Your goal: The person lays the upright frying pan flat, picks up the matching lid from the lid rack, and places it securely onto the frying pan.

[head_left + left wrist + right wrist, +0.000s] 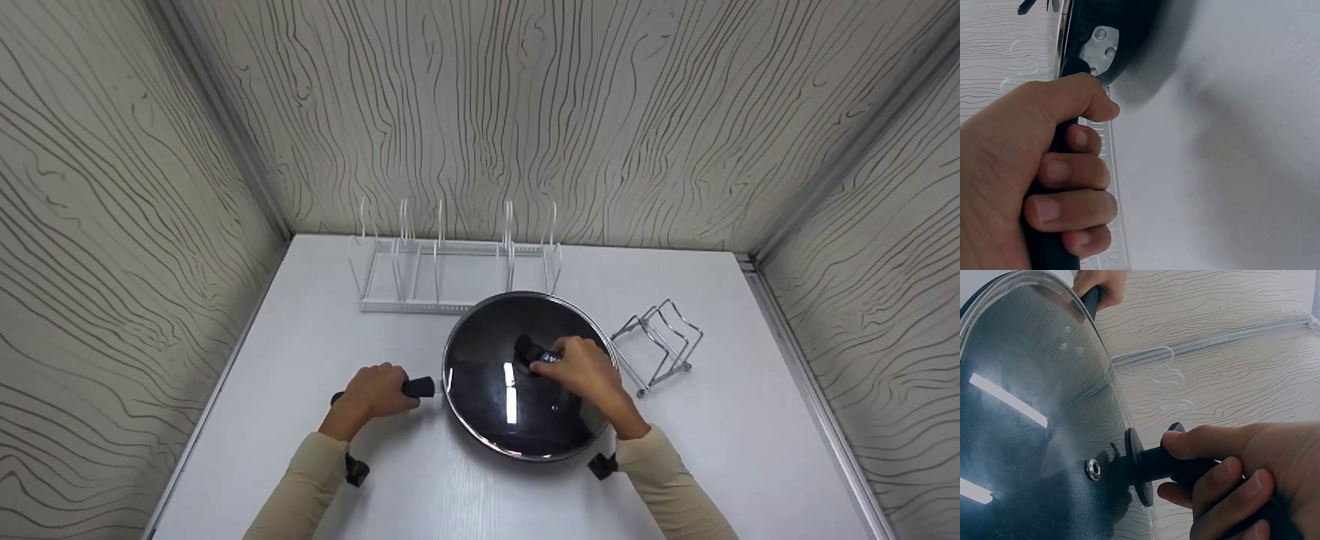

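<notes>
A dark frying pan (1140, 28) carries a round glass lid (487, 405) with a metal rim. My left hand (375, 391) grips the pan's black handle (418, 387), fingers curled round it and the thumb along the top in the left wrist view. On the lid, my right hand (585, 367) holds the black lid knob (529, 349) between thumb and curled fingers. A small metal vent (1093, 469) shows on the glass near the knob. The pan's shadow falls on the white table (300, 337) below it.
Behind the pan, a white wire rack (412, 306) with upright loops stands near the back wall; the lid overlaps its front right corner. A smaller chrome rack (660, 352) sits to the right of the pan. Wood-patterned walls (480, 112) enclose the table at the back and sides.
</notes>
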Demonstrator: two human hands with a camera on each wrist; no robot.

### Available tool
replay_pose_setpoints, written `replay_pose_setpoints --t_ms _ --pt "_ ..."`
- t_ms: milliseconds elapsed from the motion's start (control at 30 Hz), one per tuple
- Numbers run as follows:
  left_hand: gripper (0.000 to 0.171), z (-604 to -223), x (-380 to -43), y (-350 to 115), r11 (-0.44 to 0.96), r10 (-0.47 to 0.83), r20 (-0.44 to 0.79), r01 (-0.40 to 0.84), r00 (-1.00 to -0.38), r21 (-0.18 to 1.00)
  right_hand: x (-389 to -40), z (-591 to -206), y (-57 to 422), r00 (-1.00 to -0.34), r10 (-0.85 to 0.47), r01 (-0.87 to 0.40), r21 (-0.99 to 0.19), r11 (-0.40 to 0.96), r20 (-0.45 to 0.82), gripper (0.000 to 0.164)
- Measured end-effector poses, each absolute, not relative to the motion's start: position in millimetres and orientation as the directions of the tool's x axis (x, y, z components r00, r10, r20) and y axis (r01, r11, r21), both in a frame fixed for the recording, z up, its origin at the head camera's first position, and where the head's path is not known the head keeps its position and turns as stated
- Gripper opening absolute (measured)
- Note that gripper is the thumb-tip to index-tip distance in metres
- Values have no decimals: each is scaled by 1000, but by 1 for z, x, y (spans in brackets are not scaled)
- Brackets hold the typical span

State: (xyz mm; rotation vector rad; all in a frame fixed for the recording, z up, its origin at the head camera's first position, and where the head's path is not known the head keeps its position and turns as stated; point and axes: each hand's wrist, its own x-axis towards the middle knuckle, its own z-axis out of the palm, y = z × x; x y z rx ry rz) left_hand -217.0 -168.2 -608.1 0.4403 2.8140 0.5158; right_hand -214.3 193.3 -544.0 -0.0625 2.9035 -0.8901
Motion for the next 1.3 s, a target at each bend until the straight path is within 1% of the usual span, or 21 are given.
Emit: replay_pose_setpoints --t_ms 333,667,833,967,1067,1133,1233,1300 --pt "25 -611 -217 -169 896 331 -182 248 -926 368 -215 -543 195 -991 -78 -4 -554 833 -110 46" --pt "26 -612 -220 -171 897 342 -189 260 -920 357 -217 -544 195 -989 -111 -43 -530 847 -96 45" --pt "22 -606 -223 -173 861 392 -238 263 -889 435 -219 -544 198 -987 -139 -76 -518 852 -83 42" --pt "23 -595 -227 -176 814 425 -343 188 -838 550 -221 -539 206 -979 -183 -104 -539 836 -95 44" --pt "25 -586 -230 -177 766 461 -383 140 -800 628 -224 -532 217 -971 -221 -134 -562 816 -90 43" --pt "23 -581 -234 -177 737 498 -345 179 -796 652 -228 -527 228 -970 -230 -147 -571 808 -75 41" --pt "18 -574 -240 -178 711 538 -244 279 -807 645 -234 -518 246 -972 -233 -171 -588 791 -30 38" --pt "17 -568 -245 -179 692 553 -187 322 -812 647 -240 -514 261 -974 -226 -190 -590 785 12 36"
